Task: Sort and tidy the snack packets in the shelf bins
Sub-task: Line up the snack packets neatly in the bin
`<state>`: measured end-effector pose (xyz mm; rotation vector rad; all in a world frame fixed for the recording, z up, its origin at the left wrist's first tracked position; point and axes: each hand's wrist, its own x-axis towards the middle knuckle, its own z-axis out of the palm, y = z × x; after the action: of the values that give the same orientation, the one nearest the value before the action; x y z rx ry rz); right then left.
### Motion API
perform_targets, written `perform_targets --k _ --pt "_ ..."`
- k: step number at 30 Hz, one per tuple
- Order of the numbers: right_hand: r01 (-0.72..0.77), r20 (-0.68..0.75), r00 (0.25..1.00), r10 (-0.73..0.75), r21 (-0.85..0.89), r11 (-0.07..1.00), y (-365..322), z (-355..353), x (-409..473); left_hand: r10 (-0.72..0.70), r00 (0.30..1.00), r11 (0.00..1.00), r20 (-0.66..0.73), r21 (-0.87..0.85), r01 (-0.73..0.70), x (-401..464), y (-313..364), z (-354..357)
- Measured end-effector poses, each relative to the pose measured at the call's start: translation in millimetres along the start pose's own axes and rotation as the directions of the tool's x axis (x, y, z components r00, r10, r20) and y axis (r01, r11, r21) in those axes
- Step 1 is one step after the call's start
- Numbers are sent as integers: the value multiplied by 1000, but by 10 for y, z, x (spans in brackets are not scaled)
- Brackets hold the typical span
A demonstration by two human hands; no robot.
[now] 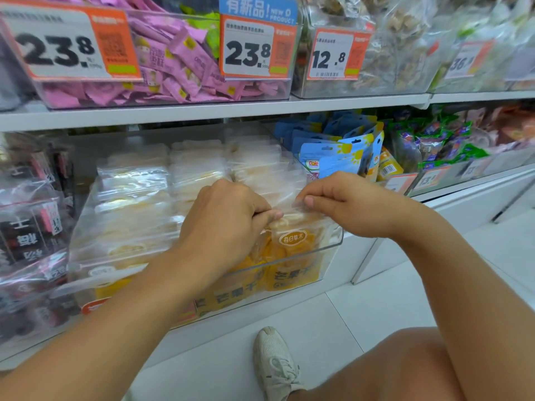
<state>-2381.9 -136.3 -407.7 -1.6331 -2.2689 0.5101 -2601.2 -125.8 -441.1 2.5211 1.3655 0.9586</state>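
Both hands, left [228, 215] and right [344, 204], pinch the top edge of a mango packet [292, 241] in the clear bin [333, 247]; blue packets [341, 151] fill the bin at 2 o'clock.

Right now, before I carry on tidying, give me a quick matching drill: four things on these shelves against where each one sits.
Things:
1. pink packets
2. blue Dole pouches
3. yellow mango packet
4. green-edged packets

Places:
A. lower shelf, far right bin
B. pinched at its top by both hands, left hand and right hand
C. upper shelf, left bin
D. lower shelf, bin just right of the hands

Pairs: 1-C, 2-D, 3-B, 4-A
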Motion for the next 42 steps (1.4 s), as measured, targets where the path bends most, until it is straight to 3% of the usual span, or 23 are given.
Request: perform_targets --k 3,7,9,13,16,22,24,37,42 --pt "-8 -19 1000 8 -16 1000 -146 14 -15 -5 996 993 91 122 -7 -24 57 -58" --pt "16 -82 996 -37 -238 971 -424 11 86 -43 985 980 167 200 9 -71 136 -250" --pt "73 -43 995 -84 -221 973 -499 61 186 -51 981 979 187 201 12 -53 128 -403" --pt "110 15 994 -109 -200 974 -529 136 297 -114 946 931 303 366 -5 -14 38 -448" --pt "160 36 987 -156 -179 971 -491 103 267 -103 917 900 386 428 -79 -91 -15 -302" --pt "270 -112 943 -314 -298 916 -364 -112 45 -51 925 902 377 414 -120 -91 -91 -274" --pt "234 -145 944 -296 -338 911 -367 -182 -5 -48 925 905 376 408 -118 -103 -100 -261" --pt "81 -49 989 -138 -602 794 -609 -350 -97 -21 952 965 305 257 -61 -111 -41 -273" --pt "125 68 992 -105 -524 843 -562 -59 158 -46 949 939 313 337 -65 -101 -27 -279"
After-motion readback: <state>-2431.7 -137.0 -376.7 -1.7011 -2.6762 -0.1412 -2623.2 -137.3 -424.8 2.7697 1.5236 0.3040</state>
